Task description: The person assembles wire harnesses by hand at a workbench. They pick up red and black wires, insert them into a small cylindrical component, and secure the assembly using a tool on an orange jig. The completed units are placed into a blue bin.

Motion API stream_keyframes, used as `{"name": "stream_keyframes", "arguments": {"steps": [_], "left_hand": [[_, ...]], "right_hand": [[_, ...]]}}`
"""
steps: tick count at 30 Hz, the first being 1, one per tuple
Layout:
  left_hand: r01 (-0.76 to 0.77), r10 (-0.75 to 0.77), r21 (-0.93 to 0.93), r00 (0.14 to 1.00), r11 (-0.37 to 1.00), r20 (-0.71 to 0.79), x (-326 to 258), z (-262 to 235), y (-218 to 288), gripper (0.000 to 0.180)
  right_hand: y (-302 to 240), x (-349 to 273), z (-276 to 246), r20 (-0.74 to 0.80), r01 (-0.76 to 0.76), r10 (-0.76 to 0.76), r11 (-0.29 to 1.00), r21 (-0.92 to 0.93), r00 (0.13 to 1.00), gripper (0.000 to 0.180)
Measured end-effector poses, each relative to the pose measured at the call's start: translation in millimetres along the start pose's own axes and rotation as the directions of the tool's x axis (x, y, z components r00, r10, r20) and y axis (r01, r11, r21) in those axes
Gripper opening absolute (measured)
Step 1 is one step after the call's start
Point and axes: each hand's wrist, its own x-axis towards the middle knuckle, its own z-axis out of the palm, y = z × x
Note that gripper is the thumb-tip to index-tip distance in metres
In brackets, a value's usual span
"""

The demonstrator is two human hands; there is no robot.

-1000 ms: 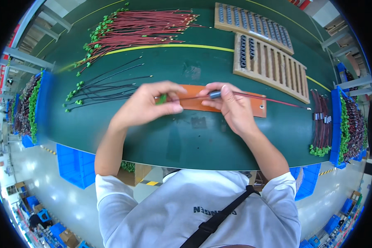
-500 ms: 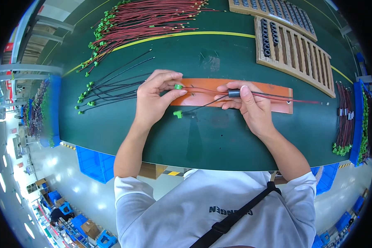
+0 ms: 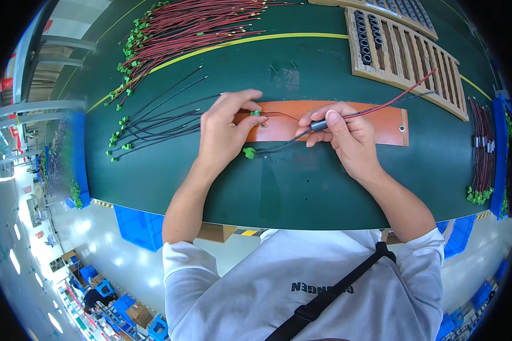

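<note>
Between the thumb and fingers of my left hand (image 3: 223, 126) is a green connector (image 3: 256, 113) on the end of a red wire. My right hand (image 3: 347, 133) pinches a black cylindrical core (image 3: 319, 125). Red and black wires run through this core, and their free ends (image 3: 424, 79) stick out up and to the right. A second green connector (image 3: 249, 152), on the black wire, hangs below my left fingers. Both hands are over an orange strip (image 3: 389, 128) lying on the green table.
Left of my hands lie black wires (image 3: 153, 129) with green connectors. Red wires (image 3: 199, 25) are heaped at the far left. A wooden slotted rack (image 3: 407, 62) at the far right holds several black cores (image 3: 363, 42). Finished-looking bundles (image 3: 482, 150) lie beside a blue bin (image 3: 499, 159).
The free wire ends have swung upward on the right, and the core is now tilted. My left hand, with its connector, has shifted slightly right and up.
</note>
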Motion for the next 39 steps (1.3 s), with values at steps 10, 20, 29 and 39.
{"name": "stream_keyframes", "arguments": {"steps": [10, 20, 29, 39], "left_hand": [[0.022, 0.076, -0.253, 0.926, 0.967, 0.370, -6, -50, 0, 0.033], [-0.066, 0.121, -0.358, 0.984, 0.931, 0.134, -14, -25, -17, 0.026], [-0.117, 0.123, -0.134, 0.992, 0.984, 0.032, -14, -12, -11, 0.017], [-0.190, 0.185, 0.055, 0.979, 0.980, 0.091, -12, -7, -5, 0.019]], "right_hand": [[-2, -2, 2, -0.042, -0.012, 0.013, 1.000, 0.023, 0.999, 0.031], [-2, -2, 1, -0.016, -0.003, 0.003, 0.999, 0.052, 1.000, 0.031], [-7, -2, 5, -0.004, 0.015, -0.015, 0.999, 0.035, 1.000, 0.035], [1, -1, -1, 0.031, 0.072, -0.070, 0.995, -0.066, 0.997, 0.031]]}}
